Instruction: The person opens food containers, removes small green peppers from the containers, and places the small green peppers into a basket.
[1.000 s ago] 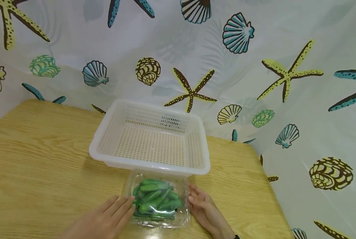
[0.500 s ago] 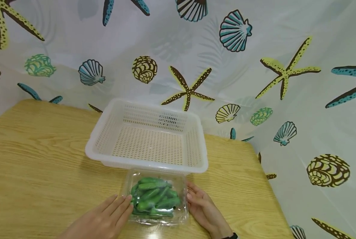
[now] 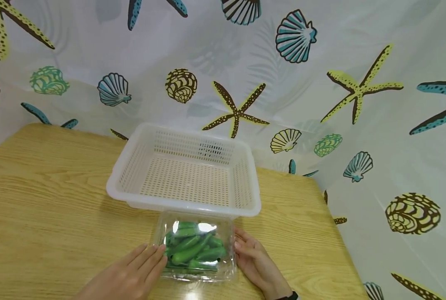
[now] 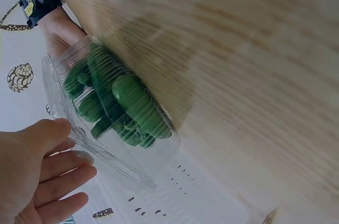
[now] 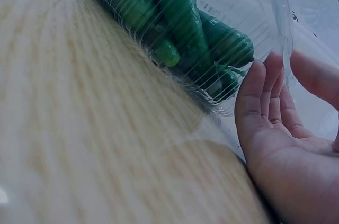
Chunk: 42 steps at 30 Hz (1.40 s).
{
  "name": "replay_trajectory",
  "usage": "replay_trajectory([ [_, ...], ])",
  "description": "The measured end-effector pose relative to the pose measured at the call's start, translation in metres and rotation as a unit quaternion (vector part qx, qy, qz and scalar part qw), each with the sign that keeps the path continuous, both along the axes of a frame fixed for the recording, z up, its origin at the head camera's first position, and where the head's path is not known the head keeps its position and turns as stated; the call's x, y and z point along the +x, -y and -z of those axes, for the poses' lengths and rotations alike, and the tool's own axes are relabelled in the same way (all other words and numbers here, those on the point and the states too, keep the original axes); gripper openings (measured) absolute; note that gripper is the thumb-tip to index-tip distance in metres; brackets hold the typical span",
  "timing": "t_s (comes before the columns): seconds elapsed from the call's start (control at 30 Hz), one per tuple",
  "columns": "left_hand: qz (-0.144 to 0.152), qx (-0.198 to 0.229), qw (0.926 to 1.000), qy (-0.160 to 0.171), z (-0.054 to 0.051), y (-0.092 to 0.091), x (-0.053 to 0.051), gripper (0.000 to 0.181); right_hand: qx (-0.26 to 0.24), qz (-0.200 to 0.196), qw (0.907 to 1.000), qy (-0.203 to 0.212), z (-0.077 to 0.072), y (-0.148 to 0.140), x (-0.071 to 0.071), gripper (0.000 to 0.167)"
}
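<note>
A clear plastic clamshell box (image 3: 196,273) with a lid over it lies on the table in the head view. Inside are several long, smooth green vegetables (image 3: 193,250); their exact kind is hard to tell. My left hand (image 3: 133,273) rests its straight fingers against the box's left edge. In the left wrist view, the left thumb (image 4: 50,131) is by the lid's rim. On the opposite side, my right hand (image 3: 258,262) touches the box's right edge with relaxed fingers. The right wrist view has the fingertips (image 5: 254,75) at the ribbed side.
Directly behind the box stands a white perforated plastic basket (image 3: 185,205), with nothing visible in it. The wooden table (image 3: 50,200) spreads out on both sides. A white cloth (image 3: 151,37) printed with shells and starfish hangs behind and to the right.
Both hands and the box keep the same places against each other. The head view has shifted slightly, and bright reflections now show on the lid's far part.
</note>
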<state>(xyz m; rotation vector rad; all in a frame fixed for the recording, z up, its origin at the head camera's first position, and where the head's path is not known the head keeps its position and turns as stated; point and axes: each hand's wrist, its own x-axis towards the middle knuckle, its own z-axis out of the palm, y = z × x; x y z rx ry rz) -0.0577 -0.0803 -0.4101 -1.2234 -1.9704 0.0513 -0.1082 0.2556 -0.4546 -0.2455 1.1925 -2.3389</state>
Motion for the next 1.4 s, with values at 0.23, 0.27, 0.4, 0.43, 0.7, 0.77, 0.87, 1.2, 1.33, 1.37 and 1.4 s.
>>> replay_trajectory([
  [0.23, -0.012, 0.007, 0.9997, -0.019, 0.000, -0.005, 0.001, 0.075, 0.010, 0.001, 0.9999, 0.000, -0.001, 0.000, -0.001, 0.039],
  [0.27, -0.016, 0.004, 0.9996, -0.025, 0.001, -0.006, 0.001, 0.074, 0.011, 0.002, 0.9999, -0.001, -0.001, 0.000, -0.001, 0.039],
  [0.4, -0.028, -0.004, 0.9983, -0.050, 0.003, -0.011, 0.001, 0.069, 0.016, 0.003, 0.9999, -0.003, -0.001, 0.000, -0.001, 0.039],
  [0.43, -0.030, -0.003, 0.9980, -0.056, 0.004, -0.013, 0.001, 0.066, 0.017, 0.004, 0.9998, -0.002, -0.001, 0.000, -0.001, 0.038],
  [0.7, -0.030, 0.003, 0.9948, -0.097, 0.007, -0.021, -0.001, 0.055, 0.008, 0.009, 0.9997, 0.023, -0.004, 0.002, 0.001, 0.037],
  [0.77, -0.031, 0.008, 0.9935, -0.109, 0.008, -0.022, -0.002, 0.054, 0.008, 0.009, 0.9997, 0.023, -0.004, 0.002, 0.001, 0.037],
  [0.87, -0.031, 0.014, 0.9935, -0.109, 0.008, -0.024, -0.003, 0.054, 0.004, 0.005, 0.9998, 0.018, -0.004, 0.002, 0.000, 0.037],
  [1.2, -0.024, 0.011, 0.9996, -0.005, -0.002, -0.017, 0.001, 0.075, 0.014, 0.009, 0.9996, 0.025, -0.004, -0.001, 0.001, 0.037],
  [1.33, -0.011, 0.031, 0.9991, 0.027, -0.004, -0.010, -0.002, 0.072, 0.017, 0.012, 0.9993, 0.030, -0.005, 0.000, 0.001, 0.038],
  [1.37, -0.007, 0.038, 0.9988, 0.028, -0.004, -0.009, -0.003, 0.071, 0.017, 0.014, 0.9993, 0.030, -0.005, 0.001, 0.001, 0.039],
  [1.4, -0.003, 0.044, 0.9986, 0.028, -0.004, -0.008, -0.005, 0.070, 0.019, 0.016, 0.9992, 0.030, -0.006, 0.001, 0.000, 0.040],
])
